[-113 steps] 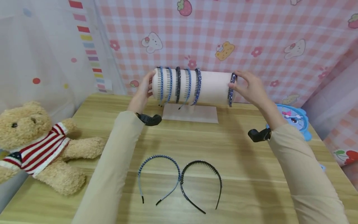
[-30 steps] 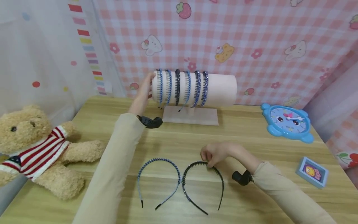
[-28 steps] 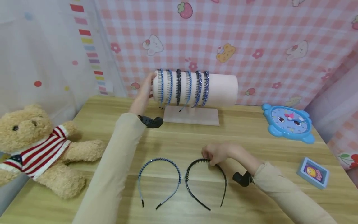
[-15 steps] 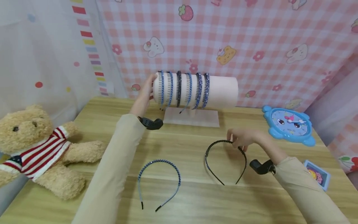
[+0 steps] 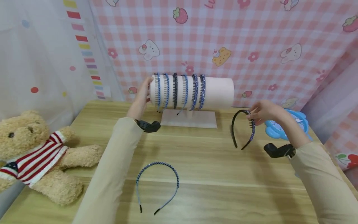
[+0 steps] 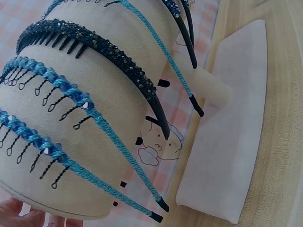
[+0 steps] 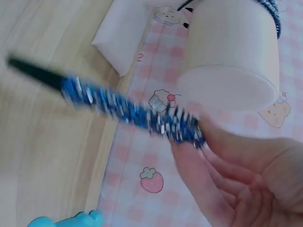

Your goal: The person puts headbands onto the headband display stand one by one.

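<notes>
My right hand (image 5: pixel 263 112) pinches a headband (image 5: pixel 253 133) by its top, right of the display stand. The headband hangs with its ends down; blue sparkly beads and black comb teeth show, blurred in the right wrist view. My left hand (image 5: pixel 141 95) holds the left end of the headband display stand (image 5: pixel 219 91), a pale padded roll on a flat base (image 5: pixel 188 119). In the left wrist view its fingertips (image 6: pixel 33 218) show at the roll's end. Several blue and black headbands sit around the roll's left and middle parts. Another blue headband (image 5: pixel 158 163) lies on the table.
A teddy bear (image 5: pixel 58 158) in a striped shirt sits at the table's left. Behind my right hand is a blue clock (image 5: pixel 275 129), partly covered by the arm. A pink checked cloth (image 5: pixel 195 37) hangs behind the stand above the wooden table (image 5: pixel 212 186).
My right hand has let go of a headband on the roll, picked up the dark headband from the table and carried it up and right, turning it. My left hand stays on the stand.
</notes>
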`<state>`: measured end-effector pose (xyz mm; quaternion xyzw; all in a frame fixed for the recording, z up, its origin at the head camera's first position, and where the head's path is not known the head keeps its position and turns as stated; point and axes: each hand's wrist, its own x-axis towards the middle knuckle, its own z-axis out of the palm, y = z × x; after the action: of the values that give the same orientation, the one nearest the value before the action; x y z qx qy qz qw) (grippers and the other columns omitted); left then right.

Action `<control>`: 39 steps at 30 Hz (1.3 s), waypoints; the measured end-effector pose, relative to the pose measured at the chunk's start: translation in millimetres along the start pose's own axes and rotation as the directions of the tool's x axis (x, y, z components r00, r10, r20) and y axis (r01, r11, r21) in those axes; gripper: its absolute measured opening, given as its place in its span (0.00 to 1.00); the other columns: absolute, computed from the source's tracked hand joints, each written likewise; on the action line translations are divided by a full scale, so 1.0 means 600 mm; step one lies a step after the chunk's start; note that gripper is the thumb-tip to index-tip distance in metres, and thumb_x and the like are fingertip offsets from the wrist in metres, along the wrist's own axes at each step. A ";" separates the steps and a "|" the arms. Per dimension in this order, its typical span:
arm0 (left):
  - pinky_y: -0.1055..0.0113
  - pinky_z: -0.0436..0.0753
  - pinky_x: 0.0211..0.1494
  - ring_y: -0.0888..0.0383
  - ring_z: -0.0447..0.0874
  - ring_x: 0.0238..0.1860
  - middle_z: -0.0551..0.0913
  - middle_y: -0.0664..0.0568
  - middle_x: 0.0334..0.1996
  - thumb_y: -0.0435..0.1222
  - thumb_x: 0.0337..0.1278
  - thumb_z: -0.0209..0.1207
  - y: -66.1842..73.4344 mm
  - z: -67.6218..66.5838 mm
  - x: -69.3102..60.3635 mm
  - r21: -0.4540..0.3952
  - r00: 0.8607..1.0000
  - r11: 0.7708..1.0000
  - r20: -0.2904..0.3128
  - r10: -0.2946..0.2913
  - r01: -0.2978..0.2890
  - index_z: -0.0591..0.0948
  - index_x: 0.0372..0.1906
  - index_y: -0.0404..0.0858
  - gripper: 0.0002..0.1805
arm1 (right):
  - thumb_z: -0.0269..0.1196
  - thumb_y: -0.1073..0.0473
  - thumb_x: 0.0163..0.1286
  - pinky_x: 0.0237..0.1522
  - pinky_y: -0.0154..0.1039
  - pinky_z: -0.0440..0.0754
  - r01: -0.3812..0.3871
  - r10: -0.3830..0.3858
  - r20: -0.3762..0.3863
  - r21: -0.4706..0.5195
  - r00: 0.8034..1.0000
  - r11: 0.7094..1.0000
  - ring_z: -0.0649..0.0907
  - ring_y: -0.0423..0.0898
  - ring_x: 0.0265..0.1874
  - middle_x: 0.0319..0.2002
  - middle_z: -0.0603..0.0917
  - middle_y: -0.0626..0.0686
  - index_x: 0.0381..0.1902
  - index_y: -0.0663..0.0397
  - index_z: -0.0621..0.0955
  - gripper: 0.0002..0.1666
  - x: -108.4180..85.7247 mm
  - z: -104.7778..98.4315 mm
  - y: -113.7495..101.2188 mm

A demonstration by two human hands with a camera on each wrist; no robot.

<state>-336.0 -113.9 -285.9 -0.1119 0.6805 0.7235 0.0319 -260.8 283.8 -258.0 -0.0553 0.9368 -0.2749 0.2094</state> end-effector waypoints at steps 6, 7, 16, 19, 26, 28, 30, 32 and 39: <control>0.59 0.63 0.62 0.56 0.66 0.60 0.67 0.54 0.63 0.54 0.56 0.47 0.000 -0.001 -0.001 -0.004 1.000 1.000 -0.001 0.004 -0.004 0.69 0.60 0.47 0.28 | 0.54 0.61 0.67 0.34 0.39 0.83 0.011 0.016 -0.234 0.112 0.972 0.994 0.83 0.42 0.28 0.53 0.69 0.78 0.60 0.76 0.62 0.29 0.016 -0.012 -0.030; 0.59 0.62 0.62 0.56 0.66 0.61 0.67 0.54 0.63 0.55 0.56 0.46 0.001 -0.001 -0.002 -0.004 1.000 1.000 0.002 0.003 -0.003 0.69 0.60 0.47 0.28 | 0.54 0.61 0.67 0.34 0.38 0.83 0.020 0.015 -0.267 0.130 0.964 0.991 0.82 0.40 0.26 0.52 0.70 0.77 0.60 0.75 0.63 0.29 0.017 -0.013 -0.037; 0.59 0.62 0.62 0.56 0.67 0.60 0.69 0.53 0.62 0.55 0.58 0.46 -0.003 -0.002 -0.003 -0.005 1.000 1.000 0.016 0.018 -0.018 0.70 0.59 0.47 0.27 | 0.55 0.56 0.67 0.31 0.32 0.82 0.110 0.009 -0.485 0.217 0.874 0.970 0.80 0.30 0.21 0.51 0.75 0.70 0.63 0.67 0.64 0.31 0.017 -0.002 -0.095; 0.60 0.63 0.61 0.57 0.67 0.60 0.69 0.54 0.61 0.55 0.57 0.46 -0.005 -0.001 -0.002 -0.009 1.000 1.000 0.015 0.014 -0.014 0.70 0.58 0.47 0.27 | 0.56 0.56 0.66 0.29 0.28 0.81 0.158 -0.009 -0.523 0.242 0.852 0.957 0.79 0.28 0.20 0.51 0.75 0.69 0.63 0.65 0.64 0.31 0.022 0.004 -0.103; 0.60 0.64 0.60 0.58 0.67 0.59 0.69 0.54 0.60 0.55 0.56 0.47 -0.005 0.000 0.000 -0.004 1.000 1.000 0.000 0.012 -0.012 0.71 0.57 0.46 0.27 | 0.55 0.46 0.65 0.38 0.44 0.82 0.189 -0.128 -0.535 0.062 0.835 0.980 0.80 0.56 0.45 0.57 0.71 0.67 0.66 0.59 0.61 0.37 0.032 0.012 -0.089; 0.60 0.64 0.60 0.58 0.67 0.59 0.70 0.54 0.60 0.56 0.56 0.47 -0.004 0.000 0.000 -0.002 1.000 1.000 -0.003 0.006 -0.006 0.72 0.57 0.46 0.27 | 0.53 0.45 0.66 0.48 0.53 0.76 0.217 -0.201 -0.505 -0.027 0.840 0.976 0.72 0.64 0.55 0.62 0.65 0.68 0.67 0.59 0.58 0.39 0.035 0.010 -0.079; 0.60 0.64 0.60 0.58 0.67 0.59 0.69 0.55 0.61 0.56 0.56 0.47 -0.004 -0.001 0.000 0.004 1.000 1.000 0.001 0.006 -0.006 0.72 0.57 0.47 0.27 | 0.50 0.45 0.69 0.54 0.60 0.69 0.257 -0.277 -0.467 -0.108 0.840 0.960 0.67 0.67 0.58 0.66 0.58 0.68 0.69 0.60 0.54 0.39 0.040 0.009 -0.068; 0.60 0.64 0.60 0.58 0.67 0.59 0.69 0.54 0.61 0.56 0.56 0.47 -0.004 -0.001 -0.001 0.005 1.000 1.000 0.006 0.009 -0.009 0.72 0.57 0.47 0.27 | 0.48 0.47 0.70 0.60 0.61 0.61 0.319 -0.354 -0.436 -0.155 0.827 0.935 0.61 0.67 0.63 0.68 0.54 0.68 0.69 0.63 0.52 0.39 0.046 0.010 -0.059; 0.59 0.62 0.62 0.57 0.65 0.61 0.67 0.54 0.63 0.56 0.57 0.47 -0.004 -0.001 -0.001 0.012 1.000 1.000 0.008 0.017 -0.017 0.70 0.59 0.48 0.28 | 0.63 0.54 0.60 0.67 0.55 0.52 0.429 -0.583 -0.376 -0.418 0.721 0.801 0.58 0.64 0.67 0.66 0.57 0.70 0.67 0.70 0.54 0.47 0.064 0.029 -0.059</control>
<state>-335.1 -114.1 -288.3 -0.1032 0.6857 0.7199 0.0291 -288.8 237.0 -266.2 -0.2725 0.9363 -0.1805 -0.1283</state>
